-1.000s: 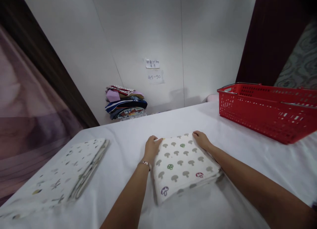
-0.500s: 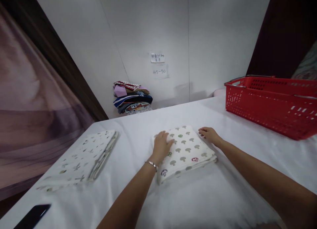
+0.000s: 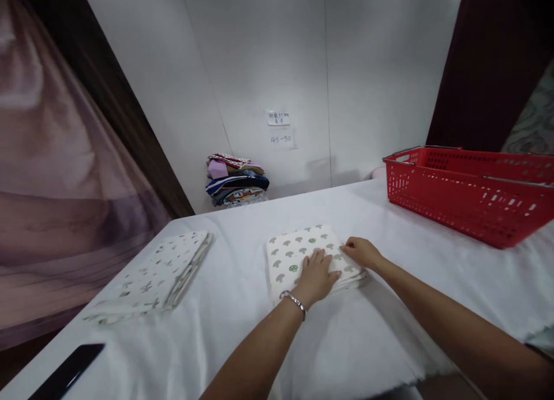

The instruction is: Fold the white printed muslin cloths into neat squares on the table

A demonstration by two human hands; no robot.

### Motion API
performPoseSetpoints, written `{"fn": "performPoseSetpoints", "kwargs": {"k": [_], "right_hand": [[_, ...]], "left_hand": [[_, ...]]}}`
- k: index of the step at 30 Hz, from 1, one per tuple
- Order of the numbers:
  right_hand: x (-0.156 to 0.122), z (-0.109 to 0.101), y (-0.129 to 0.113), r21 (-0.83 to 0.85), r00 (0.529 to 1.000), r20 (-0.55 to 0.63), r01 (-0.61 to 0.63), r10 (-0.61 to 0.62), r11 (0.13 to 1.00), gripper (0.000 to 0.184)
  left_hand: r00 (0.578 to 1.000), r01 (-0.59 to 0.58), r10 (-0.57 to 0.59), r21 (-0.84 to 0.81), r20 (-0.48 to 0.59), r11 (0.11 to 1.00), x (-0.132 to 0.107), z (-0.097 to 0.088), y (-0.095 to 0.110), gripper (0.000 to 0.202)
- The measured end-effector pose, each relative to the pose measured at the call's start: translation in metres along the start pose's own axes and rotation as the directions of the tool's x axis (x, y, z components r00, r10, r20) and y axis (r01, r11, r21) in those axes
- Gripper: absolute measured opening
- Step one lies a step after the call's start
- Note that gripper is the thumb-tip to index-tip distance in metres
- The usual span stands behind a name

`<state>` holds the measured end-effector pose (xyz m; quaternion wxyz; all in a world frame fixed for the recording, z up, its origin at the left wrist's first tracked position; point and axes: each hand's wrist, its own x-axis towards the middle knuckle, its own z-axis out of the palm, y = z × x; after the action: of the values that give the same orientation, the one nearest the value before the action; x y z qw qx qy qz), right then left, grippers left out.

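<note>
A folded white cloth [image 3: 283, 251] with a print of grey, green and purple mushrooms lies on the white-covered table in front of me. My left hand [image 3: 317, 276], with a silver bracelet at the wrist, rests flat on top of it, fingers spread. At the cloth's right edge my right hand [image 3: 361, 253] is closed, thumb and fingertips pinching the border. A second folded white cloth [image 3: 151, 273], printed with small leaves and dots, lies to the left, apart from both hands.
A red plastic basket [image 3: 459, 204] stands on the right of the table [image 3: 242, 331]. At the front left lies a dark phone [image 3: 67, 371]. A pile of folded fabrics [image 3: 238, 180] sits beyond the far edge, below paper notes [image 3: 281, 137] on the wall.
My left hand has slid from the cloth's left side toward its front middle. My right hand has come in from beside the cloth and closed on its right edge. The view has shifted slightly.
</note>
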<state>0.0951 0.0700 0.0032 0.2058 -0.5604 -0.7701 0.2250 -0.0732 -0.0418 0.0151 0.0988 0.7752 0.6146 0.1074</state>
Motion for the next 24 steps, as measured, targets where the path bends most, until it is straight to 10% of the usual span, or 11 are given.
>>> {"fn": "performPoseSetpoints", "kwargs": {"k": [24], "right_hand": [[0.007,0.015,-0.004,-0.128,1.000,0.016,-0.005,0.007,0.992,0.031]], "left_hand": [[0.998,-0.019,0.021,-0.048,0.051,0.999,0.000,-0.001,0.005,0.055]]}}
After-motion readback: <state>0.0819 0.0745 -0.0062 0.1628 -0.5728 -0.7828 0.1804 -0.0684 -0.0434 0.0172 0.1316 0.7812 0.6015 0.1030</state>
